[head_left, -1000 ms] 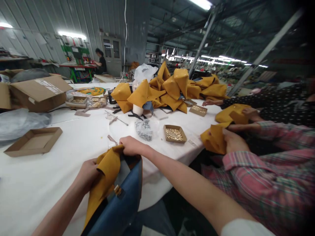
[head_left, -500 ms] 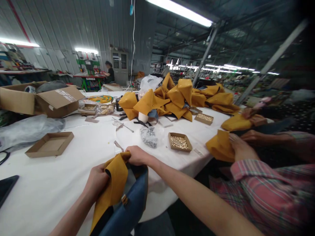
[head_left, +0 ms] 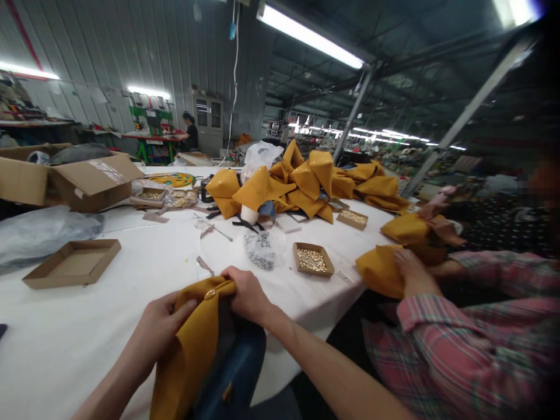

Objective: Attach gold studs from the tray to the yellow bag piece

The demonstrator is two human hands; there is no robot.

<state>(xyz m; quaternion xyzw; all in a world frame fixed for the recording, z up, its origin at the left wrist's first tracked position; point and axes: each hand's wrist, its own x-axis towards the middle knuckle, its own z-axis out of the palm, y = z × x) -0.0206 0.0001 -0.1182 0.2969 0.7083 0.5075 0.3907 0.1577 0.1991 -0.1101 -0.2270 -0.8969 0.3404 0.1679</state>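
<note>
A mustard-yellow piece with a blue side (head_left: 192, 344), apparently an unfinished bag, hangs between my two hands at the front of the table. My left hand (head_left: 160, 321) grips its upper left edge, thumb across the yellow face. At the top right corner, my right hand (head_left: 247, 294) is closed on the folded yellow material. A small gold fitting (head_left: 210, 294) shows on the yellow between my hands. Lower down, a second gold fitting (head_left: 227, 392) sits on the blue side, blurred. My right fingertips are partly hidden behind the fold.
Beyond my hands are a plastic bag of silvery parts (head_left: 261, 251) and a cardboard tray of gold parts (head_left: 312, 260). Another cardboard tray (head_left: 72, 263) lies left. Yellow pieces (head_left: 306, 181) are heaped behind. At right, a co-worker's hand (head_left: 415, 274) holds a yellow piece.
The yellow piece has turned in my hands, bringing the gold fitting near its top edge into sight. My left thumb now lies over its front. The whole view has shifted slightly.
</note>
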